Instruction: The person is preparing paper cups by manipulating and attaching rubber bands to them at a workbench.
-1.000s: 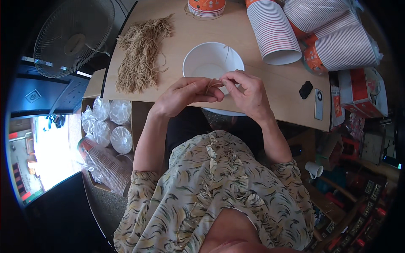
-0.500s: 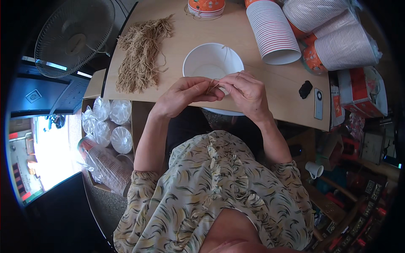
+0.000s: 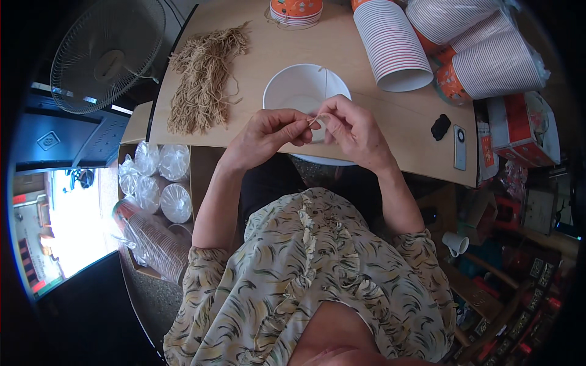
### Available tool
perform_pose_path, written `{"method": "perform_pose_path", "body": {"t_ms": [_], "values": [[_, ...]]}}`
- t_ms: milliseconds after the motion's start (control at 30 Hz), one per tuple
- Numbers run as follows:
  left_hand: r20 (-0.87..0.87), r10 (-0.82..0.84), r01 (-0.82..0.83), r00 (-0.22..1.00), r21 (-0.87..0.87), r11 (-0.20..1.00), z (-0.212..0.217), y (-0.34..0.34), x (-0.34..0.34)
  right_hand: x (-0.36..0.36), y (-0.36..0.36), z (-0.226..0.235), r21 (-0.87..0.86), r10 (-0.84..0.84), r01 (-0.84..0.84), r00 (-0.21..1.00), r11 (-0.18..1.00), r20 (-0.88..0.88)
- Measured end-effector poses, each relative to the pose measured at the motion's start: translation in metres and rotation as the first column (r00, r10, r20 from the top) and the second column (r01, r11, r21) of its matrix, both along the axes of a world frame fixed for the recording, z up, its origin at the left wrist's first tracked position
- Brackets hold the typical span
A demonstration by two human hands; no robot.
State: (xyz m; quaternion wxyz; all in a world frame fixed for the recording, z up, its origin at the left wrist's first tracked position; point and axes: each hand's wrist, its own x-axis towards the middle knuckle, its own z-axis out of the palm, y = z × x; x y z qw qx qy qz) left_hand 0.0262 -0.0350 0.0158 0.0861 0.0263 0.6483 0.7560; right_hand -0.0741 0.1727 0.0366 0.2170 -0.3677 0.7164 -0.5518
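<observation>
Over the near edge of the table, both hands meet in a pinch on a thin tan string (image 3: 315, 119). My left hand (image 3: 271, 135) has thumb and fingertips pressed together at the string. Close against it, my right hand (image 3: 356, 133) pinches the same string, its fingers bent. Just beyond the hands is a white round paper tub (image 3: 278, 85), with a strand of string hanging over its far rim; the hands hide its near side. To the left lies a thick bundle of tan strings (image 3: 201, 85) with loose ends.
Stacked white paper tubs (image 3: 394, 49) lie at the back right, beside plastic-wrapped stacks (image 3: 497, 73). An orange tub (image 3: 296, 12) stands at the far edge. A black lump (image 3: 441, 127) and a silver flat object (image 3: 459, 147) lie on the right. A fan (image 3: 110, 61) stands left.
My right hand has turned and its fingers have shifted slightly up and left along the string. My left hand keeps its pinch, almost in the same place.
</observation>
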Motion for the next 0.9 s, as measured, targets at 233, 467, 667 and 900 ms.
{"method": "perform_pose_path", "body": {"t_ms": [233,467,667,900], "values": [[-0.046,0.142,-0.147,0.989,-0.131,0.98,0.0,0.006,0.004,-0.005,0.005,-0.006,-0.051,-0.028,0.026,0.998,0.998,-0.051],[0.033,0.195,-0.196,0.98,0.015,0.981,-0.004,0.008,0.004,-0.004,-0.004,-0.005,-0.159,-0.019,0.023,0.999,0.987,0.027],[-0.038,0.209,-0.209,0.977,0.009,0.978,-0.015,0.01,0.004,-0.003,-0.009,-0.003,-0.089,0.033,-0.023,0.994,0.996,0.105],[-0.139,0.308,-0.326,0.941,-0.137,0.935,-0.021,0.014,0.006,-0.005,-0.015,-0.004,-0.052,-0.042,0.05,0.989,0.997,0.142]]}}
